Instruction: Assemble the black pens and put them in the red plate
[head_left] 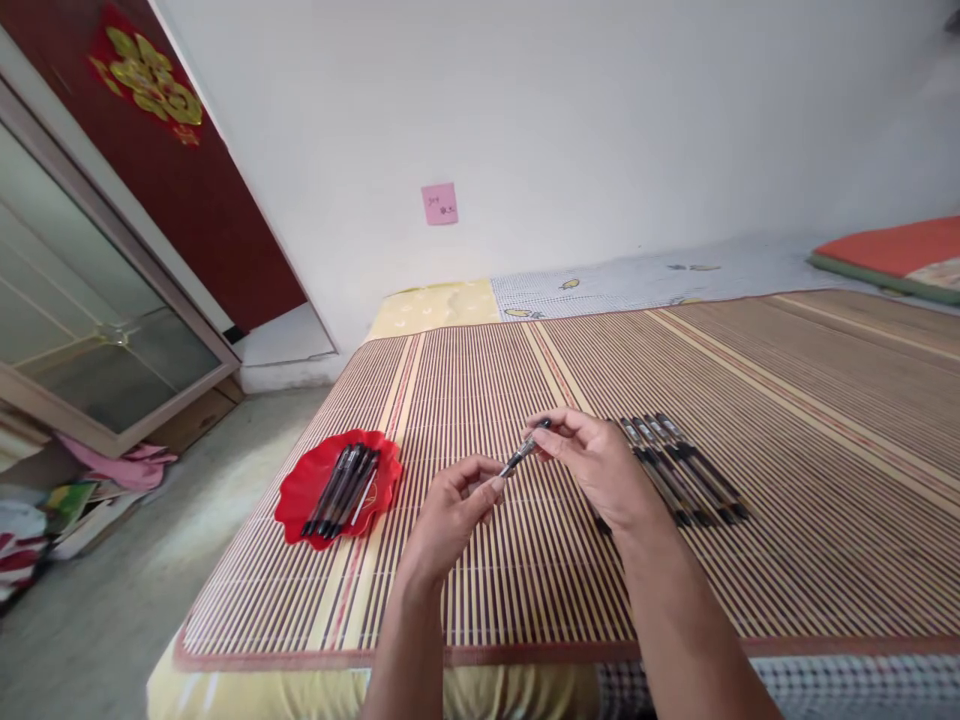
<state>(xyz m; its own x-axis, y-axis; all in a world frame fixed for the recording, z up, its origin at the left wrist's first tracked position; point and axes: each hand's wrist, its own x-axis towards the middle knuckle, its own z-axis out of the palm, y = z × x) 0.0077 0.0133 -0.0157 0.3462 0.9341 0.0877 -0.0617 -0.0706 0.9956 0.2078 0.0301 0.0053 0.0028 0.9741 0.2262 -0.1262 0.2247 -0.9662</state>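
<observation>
A black pen is held over the striped bamboo mat. My right hand pinches its upper end, and my left hand pinches its lower tip with closed fingers. Just right of my right hand, several black pens lie side by side on the mat. To the left, a red plate holds several more black pens.
The mat covers a bed against a white wall with a pink note. An orange cushion lies at the far right. Left of the bed are bare floor, clutter and a glass door.
</observation>
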